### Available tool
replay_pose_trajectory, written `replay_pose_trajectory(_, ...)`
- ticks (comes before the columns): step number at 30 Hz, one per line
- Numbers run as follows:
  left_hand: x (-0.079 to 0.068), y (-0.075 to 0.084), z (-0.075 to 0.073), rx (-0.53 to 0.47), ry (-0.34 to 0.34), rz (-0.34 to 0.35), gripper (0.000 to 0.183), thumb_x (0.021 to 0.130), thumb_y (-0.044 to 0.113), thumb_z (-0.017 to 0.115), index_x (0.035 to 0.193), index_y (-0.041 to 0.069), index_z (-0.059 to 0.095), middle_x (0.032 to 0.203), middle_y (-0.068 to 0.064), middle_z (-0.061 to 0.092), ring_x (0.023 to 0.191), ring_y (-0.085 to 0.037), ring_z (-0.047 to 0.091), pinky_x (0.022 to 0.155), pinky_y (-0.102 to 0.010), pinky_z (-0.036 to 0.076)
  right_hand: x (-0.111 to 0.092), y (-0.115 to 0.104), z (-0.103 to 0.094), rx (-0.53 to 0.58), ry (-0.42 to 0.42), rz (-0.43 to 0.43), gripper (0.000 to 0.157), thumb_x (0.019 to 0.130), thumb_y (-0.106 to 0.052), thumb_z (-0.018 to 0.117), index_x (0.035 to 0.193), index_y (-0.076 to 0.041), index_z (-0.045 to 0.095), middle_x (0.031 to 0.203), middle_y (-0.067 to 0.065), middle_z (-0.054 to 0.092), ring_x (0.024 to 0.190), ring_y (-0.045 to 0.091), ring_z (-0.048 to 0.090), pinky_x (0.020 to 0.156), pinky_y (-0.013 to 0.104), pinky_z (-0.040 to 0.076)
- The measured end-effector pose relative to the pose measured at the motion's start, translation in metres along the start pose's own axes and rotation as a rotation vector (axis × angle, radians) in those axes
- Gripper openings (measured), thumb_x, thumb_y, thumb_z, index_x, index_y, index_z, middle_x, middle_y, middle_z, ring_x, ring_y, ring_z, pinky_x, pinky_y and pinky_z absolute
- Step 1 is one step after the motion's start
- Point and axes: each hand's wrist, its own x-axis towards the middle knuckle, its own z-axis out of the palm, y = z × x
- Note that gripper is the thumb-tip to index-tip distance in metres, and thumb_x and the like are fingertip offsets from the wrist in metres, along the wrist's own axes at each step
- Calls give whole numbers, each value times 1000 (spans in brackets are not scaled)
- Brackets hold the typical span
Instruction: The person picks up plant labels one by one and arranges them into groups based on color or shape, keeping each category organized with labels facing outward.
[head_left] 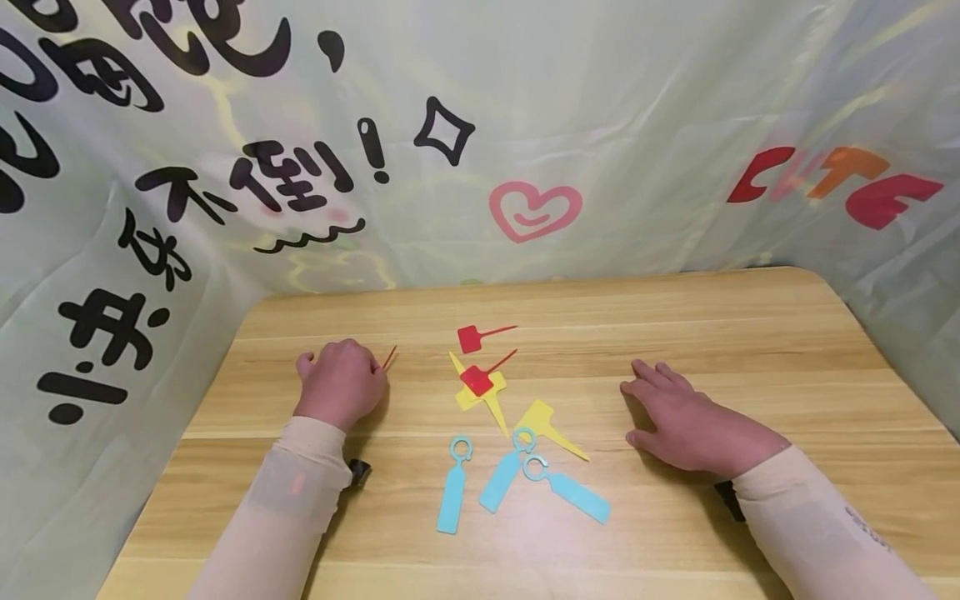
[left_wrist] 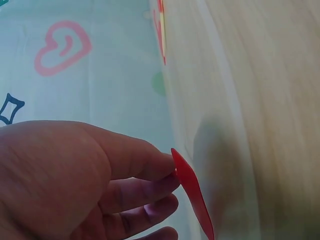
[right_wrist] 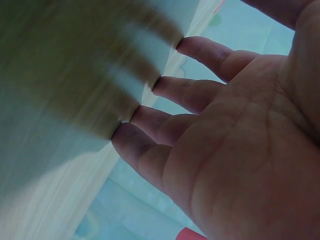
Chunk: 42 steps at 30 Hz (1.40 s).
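Left hand point(head_left: 341, 385) pinches red tag point(left_wrist: 192, 192) at left, right hand point(head_left: 686, 421) spread on table point(head_left: 765, 333); I'd get tag flat before letting go.

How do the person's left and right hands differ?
The left hand pinches a red tag, while the right hand holds nothing. The right hand's fingers reach out, spread apart; the left hand's curl inward, with a finger meeting the tag. Both hands are bare below light sleeves and are at the wooden table.
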Motion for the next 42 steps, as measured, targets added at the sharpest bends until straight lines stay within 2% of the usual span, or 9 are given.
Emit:
replay_pose_trajectory(4,1,-1,0,12,-24,-27,44,91,17,57,48,18,52,56,0,51,71,-27,54,100,-74,20,0,1,0,-2,1,2,66,95,-32,72,146,3,48,162,32,23,146,59,18,109,74,25)
replay_pose_trajectory(11,3,-7,-1,31,-46,-72,42,92,19,57,50,17,53,65,-4,54,72,-28,54,97,-72,23,2,0,1,2,-3,14,67,95,-31,72,146,4,48,162,32,23,145,60,17,106,76,26)
replay_pose_trajectory(20,7,-15,2,19,-72,-127,42,91,20,54,49,17,54,57,-3,53,70,-30,54,100,-72,19,0,1,-1,16,-8,-1,66,95,-32,72,146,3,48,162,33,22,145,61,16,110,74,22)
replay_pose_trajectory(26,8,-20,1,4,-82,-162,39,89,19,53,51,17,58,59,-3,55,69,-30,53,100,-75,17,0,0,-2,13,-7,-7,65,96,-31,71,146,3,48,161,33,23,145,61,17,110,73,23)
replay_pose_trajectory(31,8,-23,-1,2,-91,-200,34,86,20,55,52,17,58,62,-4,57,73,-32,54,98,-75,18,1,1,-1,7,-6,-4,66,96,-32,71,146,2,48,162,33,22,145,61,17,110,73,23)
replay_pose_trajectory(37,8,-25,-2,22,-114,-243,30,85,23,56,56,16,60,67,-6,60,77,-33,54,91,-68,24,1,1,-1,1,-9,0,67,95,-33,72,146,3,48,162,33,22,145,60,17,109,74,24)
replay_pose_trajectory(42,8,-25,-2,23,-112,-262,27,83,22,58,57,16,59,67,-6,59,80,-34,54,90,-66,24,1,2,-1,2,-10,0,67,95,-34,71,147,2,47,162,33,21,145,61,16,109,75,23)
